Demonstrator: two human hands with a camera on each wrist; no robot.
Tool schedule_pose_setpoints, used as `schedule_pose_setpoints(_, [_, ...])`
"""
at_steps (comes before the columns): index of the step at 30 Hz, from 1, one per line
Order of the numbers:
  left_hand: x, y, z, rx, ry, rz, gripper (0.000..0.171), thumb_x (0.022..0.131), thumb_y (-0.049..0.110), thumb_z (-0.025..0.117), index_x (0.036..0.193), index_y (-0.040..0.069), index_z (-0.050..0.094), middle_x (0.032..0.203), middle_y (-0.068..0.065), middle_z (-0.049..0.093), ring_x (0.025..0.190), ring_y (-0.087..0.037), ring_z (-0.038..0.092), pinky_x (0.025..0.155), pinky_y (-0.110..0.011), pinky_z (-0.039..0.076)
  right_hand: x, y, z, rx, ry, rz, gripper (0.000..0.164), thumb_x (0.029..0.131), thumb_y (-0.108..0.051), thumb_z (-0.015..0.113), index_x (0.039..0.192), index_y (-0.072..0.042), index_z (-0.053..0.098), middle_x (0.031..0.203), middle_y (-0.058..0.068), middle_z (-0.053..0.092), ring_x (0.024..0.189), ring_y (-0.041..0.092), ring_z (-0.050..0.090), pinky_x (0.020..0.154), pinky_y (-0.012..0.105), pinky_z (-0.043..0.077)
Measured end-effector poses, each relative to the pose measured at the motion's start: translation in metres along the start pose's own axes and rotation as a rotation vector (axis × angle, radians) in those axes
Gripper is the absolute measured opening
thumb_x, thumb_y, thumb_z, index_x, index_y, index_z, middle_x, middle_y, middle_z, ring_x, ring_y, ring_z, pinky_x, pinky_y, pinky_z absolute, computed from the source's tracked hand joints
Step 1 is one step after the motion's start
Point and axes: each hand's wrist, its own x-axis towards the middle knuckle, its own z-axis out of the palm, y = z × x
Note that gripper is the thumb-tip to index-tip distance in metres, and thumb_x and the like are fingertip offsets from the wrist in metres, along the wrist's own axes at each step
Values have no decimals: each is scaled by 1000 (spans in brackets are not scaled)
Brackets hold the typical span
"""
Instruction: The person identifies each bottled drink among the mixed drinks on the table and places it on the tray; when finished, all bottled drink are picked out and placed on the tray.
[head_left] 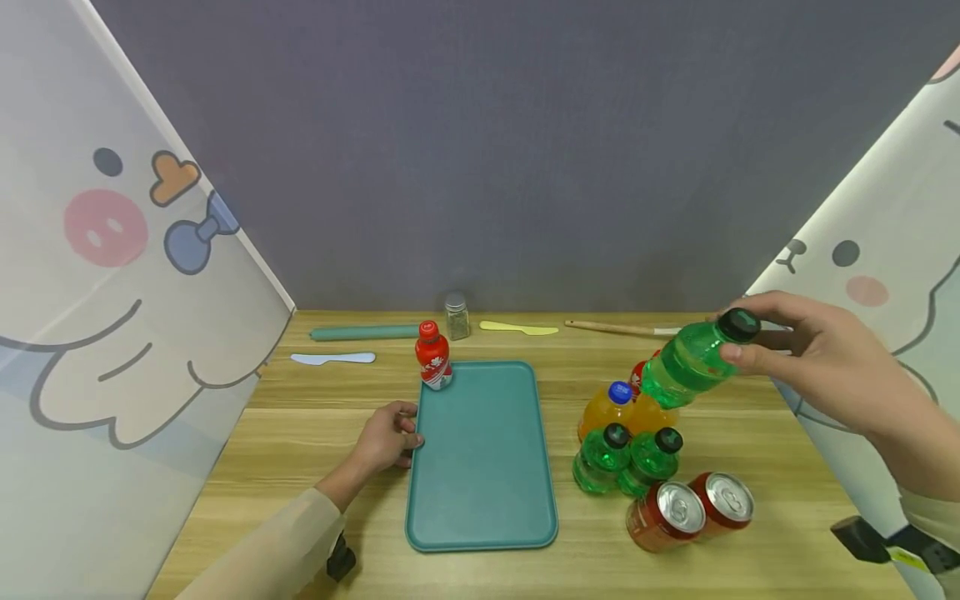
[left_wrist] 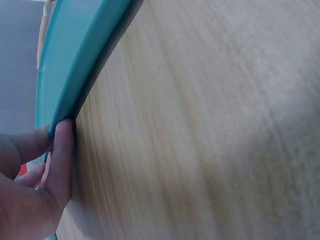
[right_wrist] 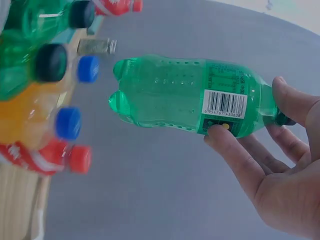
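My right hand (head_left: 832, 358) grips a green soda bottle (head_left: 692, 362) near its black cap, tilted in the air above the other drinks. In the right wrist view the bottle (right_wrist: 170, 95) shows its barcode label, with thumb and fingers around the neck end. At the left edge of a teal tray (head_left: 480, 458), my left hand (head_left: 386, 439) pinches the rim; the left wrist view shows thumb and finger on either side of the tray's edge (left_wrist: 75, 75). A red bottle (head_left: 433, 357) stands upright at the tray's upper left corner.
Right of the tray stand two green bottles (head_left: 600, 458), orange bottles (head_left: 603, 408) with blue caps, a red-capped bottle partly hidden, and two red cans (head_left: 666, 517). Along the back lie a spice jar (head_left: 457, 317), a yellow knife (head_left: 519, 328), a pale blue knife (head_left: 333, 358) and a brush (head_left: 611, 327).
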Motion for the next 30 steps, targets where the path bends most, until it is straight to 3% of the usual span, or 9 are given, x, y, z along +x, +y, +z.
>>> schedule_pose_setpoints(6, [-2,2,-1,-10,1,1,52,89,-10,72,137,-3,54,97,-13,56,67,-20,62,54,-37,63,29,-31,20,53,-83,-54,31,94,-16,77,123,-20,68,115,-2,68,95,8,73,71,26,62])
schedule_pose_setpoints(14, [-1,1,-1,-12,3,0,52,88,-10,72,137,-3,54,96,-12,56,67,-19,62,54,-37,63,69,-57,57,190,-257,-69,32,97,-24,74,124,-12,62,124,8,62,109,27,72,81,34,65])
schedule_pose_setpoints(23, [-3,3,0,-23,1,-9,52,88,-11,72,136,-3,55,95,-12,55,67,-19,63,54,-37,63,104,-66,103,273,-366,-30,32,96,-20,75,123,-9,61,125,14,57,112,30,71,85,43,65])
schedule_pose_setpoints(30, [-3,4,0,-24,2,1,51,89,-11,71,136,-4,54,96,-13,56,66,-19,63,52,-37,62,126,-69,138,278,-390,12,33,93,-20,78,120,-12,62,126,12,57,108,30,70,82,44,65])
